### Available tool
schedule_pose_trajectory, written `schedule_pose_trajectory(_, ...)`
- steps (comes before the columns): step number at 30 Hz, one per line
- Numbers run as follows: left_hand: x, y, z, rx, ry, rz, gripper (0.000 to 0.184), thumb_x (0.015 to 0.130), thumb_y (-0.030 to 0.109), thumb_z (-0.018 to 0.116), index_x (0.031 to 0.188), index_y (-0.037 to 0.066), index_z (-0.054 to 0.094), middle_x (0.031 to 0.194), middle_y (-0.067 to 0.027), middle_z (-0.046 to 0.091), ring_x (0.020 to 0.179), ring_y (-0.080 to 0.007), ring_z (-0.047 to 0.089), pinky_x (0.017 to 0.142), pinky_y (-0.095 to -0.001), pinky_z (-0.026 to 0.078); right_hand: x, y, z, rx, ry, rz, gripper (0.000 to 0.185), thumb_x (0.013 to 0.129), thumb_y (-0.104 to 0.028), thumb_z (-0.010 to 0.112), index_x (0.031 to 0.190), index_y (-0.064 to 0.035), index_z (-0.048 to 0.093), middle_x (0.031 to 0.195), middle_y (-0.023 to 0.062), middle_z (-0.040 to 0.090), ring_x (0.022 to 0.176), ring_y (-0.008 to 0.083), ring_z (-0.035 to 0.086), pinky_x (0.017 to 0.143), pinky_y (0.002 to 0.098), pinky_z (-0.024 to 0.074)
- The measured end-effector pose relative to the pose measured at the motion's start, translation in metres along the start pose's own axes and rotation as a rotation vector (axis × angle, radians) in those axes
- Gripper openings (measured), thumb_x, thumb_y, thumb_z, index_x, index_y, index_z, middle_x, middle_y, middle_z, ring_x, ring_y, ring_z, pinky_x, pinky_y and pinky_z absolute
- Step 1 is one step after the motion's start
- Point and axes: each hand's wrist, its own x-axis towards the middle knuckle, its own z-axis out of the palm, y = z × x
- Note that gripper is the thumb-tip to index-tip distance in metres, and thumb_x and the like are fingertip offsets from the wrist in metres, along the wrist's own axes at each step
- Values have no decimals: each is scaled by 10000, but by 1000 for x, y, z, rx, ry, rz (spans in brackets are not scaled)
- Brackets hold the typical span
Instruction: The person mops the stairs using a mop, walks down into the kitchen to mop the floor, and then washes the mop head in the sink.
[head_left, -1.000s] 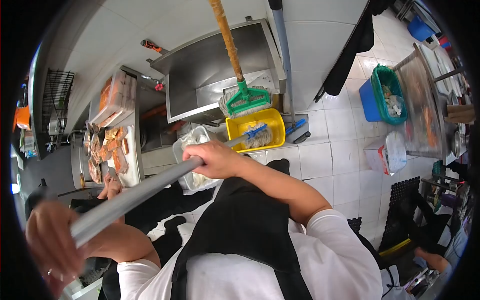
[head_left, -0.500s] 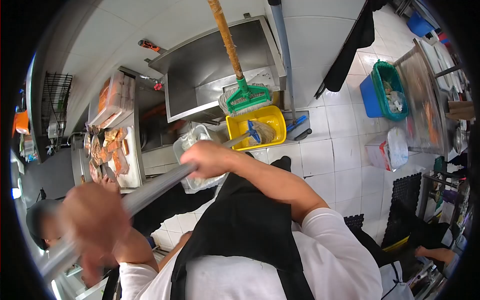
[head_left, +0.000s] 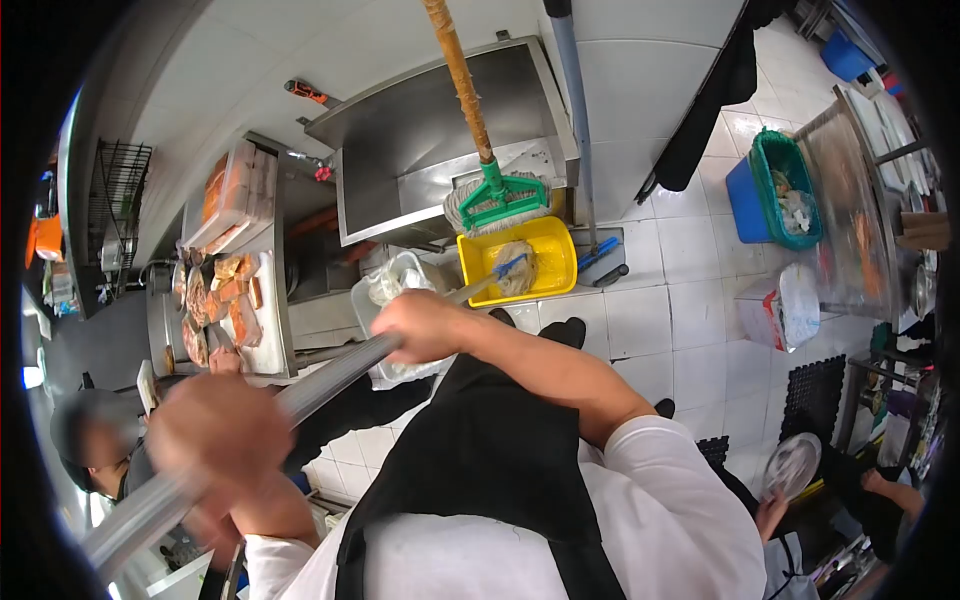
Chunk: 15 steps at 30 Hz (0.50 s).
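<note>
My right hand (head_left: pixel 422 327) is closed around the middle of a mop's metal pole (head_left: pixel 335 380). Higher on the same pole, close to the camera and blurred, my left hand (head_left: pixel 222 432) also grips it. The pole slants down to a mop head (head_left: pixel 517 270) with a blue clamp and greyish strands, which sits inside a yellow bucket (head_left: pixel 552 287). Behind the bucket stands a second mop, its green clamp (head_left: pixel 505 203) and white strands near the bucket's back rim. Its handle (head_left: pixel 462 85) is wrapped in brown tape.
A steel sink (head_left: pixel 440 75) stands behind the bucket. Beside it is a white tub (head_left: pixel 365 312) holding pale cloth or plastic. At left a co-worker's hand (head_left: pixel 228 360) is by orange-coated pieces (head_left: pixel 228 290) on a board. A lined blue bin (head_left: pixel 745 200) stands right.
The mop head has turned inside the yellow bucket, its strands now bunched around the clamp. My hands have shifted slightly right with the pole. Another person's hand with a round dish appears at lower right.
</note>
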Motion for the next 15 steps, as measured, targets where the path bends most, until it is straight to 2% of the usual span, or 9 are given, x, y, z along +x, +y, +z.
schedule_pose_trajectory(2,34,32,-16,-267,-401,112,353,822,295,689,577,110,516,520,-7,490,411,-139,447,425,-314,380,16,-42,-19,149,-193,-54,271,722,-312,750,775,-66,650,762,147,657,773,370,638,689,455,497)
schedule_pose_trajectory(4,23,41,-21,-290,-337,207,311,858,249,644,616,104,514,535,-15,490,412,-138,433,428,-310,378,17,-52,-25,194,-118,-80,278,718,-300,754,774,-57,630,749,139,650,766,360,639,679,454,494)
schedule_pose_trajectory(6,-39,8,-19,-72,303,222,275,894,202,599,656,97,512,551,-23,489,414,-136,419,432,-306,375,6,-19,-13,200,148,-18,274,712,-287,754,776,-59,616,731,131,639,744,350,634,660,446,491)
schedule_pose_trajectory(7,-75,-38,-8,9,900,185,260,912,179,577,675,94,512,559,-27,488,415,-135,411,433,-304,374,-1,10,5,290,321,85,270,710,-276,750,748,-61,590,707,126,616,712,346,621,638,442,481)
schedule_pose_trajectory(8,-105,-90,-21,268,1246,-115,248,930,155,554,695,90,511,567,-31,488,416,-134,404,435,-302,372,-9,55,31,207,348,160,258,707,-266,748,742,-65,588,708,130,614,709,348,621,633,442,480)
schedule_pose_trajectory(10,-25,-76,57,98,846,-102,233,873,163,663,713,69,521,587,-48,506,479,-171,461,510,-385,424,-17,82,44,125,380,230,247,704,-255,746,737,-69,587,709,134,612,707,350,620,628,443,479)
schedule_pose_trajectory(12,-26,-46,41,249,563,-163,260,870,169,669,690,48,526,552,-29,478,451,-174,453,465,-350,384,-17,66,32,9,113,124,259,708,-269,741,701,-68,579,707,146,613,712,359,622,630,454,482)
schedule_pose_trajectory(13,-19,-22,35,310,428,-159,346,872,255,674,654,92,461,505,13,405,400,-134,334,414,-315,275,-11,49,26,34,69,57,277,717,-311,738,690,-71,603,693,156,620,708,371,622,630,463,486)
schedule_pose_trajectory(15,-2,27,-20,-53,-207,-19,311,794,324,787,671,90,623,535,8,531,367,-128,478,347,-224,360,10,10,17,87,-72,-86,286,727,-336,742,733,-64,655,685,165,632,703,381,623,642,460,491)
